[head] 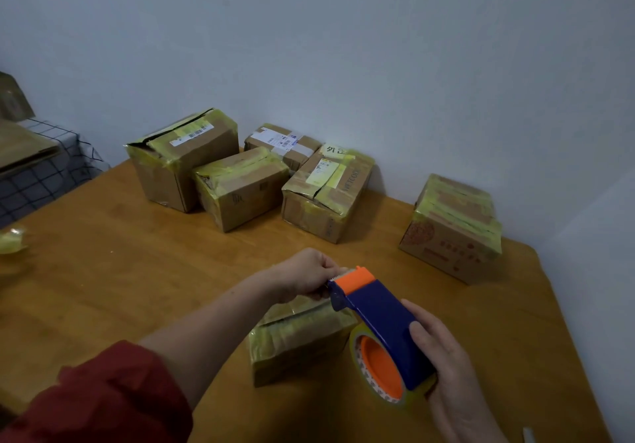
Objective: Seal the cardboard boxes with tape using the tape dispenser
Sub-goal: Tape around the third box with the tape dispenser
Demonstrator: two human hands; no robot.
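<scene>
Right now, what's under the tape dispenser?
A taped cardboard box on the table, beneath the tape dispenser held by the right hand. Dispenser and left hand cover its far right corner.

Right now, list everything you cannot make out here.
Head view only.
The tape end: covered by fingers of the left hand pinching at the tape dispenser's mouth.
Top seam of the near box: hidden behind the dispenser and left forearm.
Labels on the far boxes: too small to read.
Left edge, yellowish wad: blurred, cut off.
Bottom edge, white object: cut off.

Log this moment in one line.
left hand: pinches tape end | right hand: grips tape dispenser | box: below dispenser, on table
</scene>
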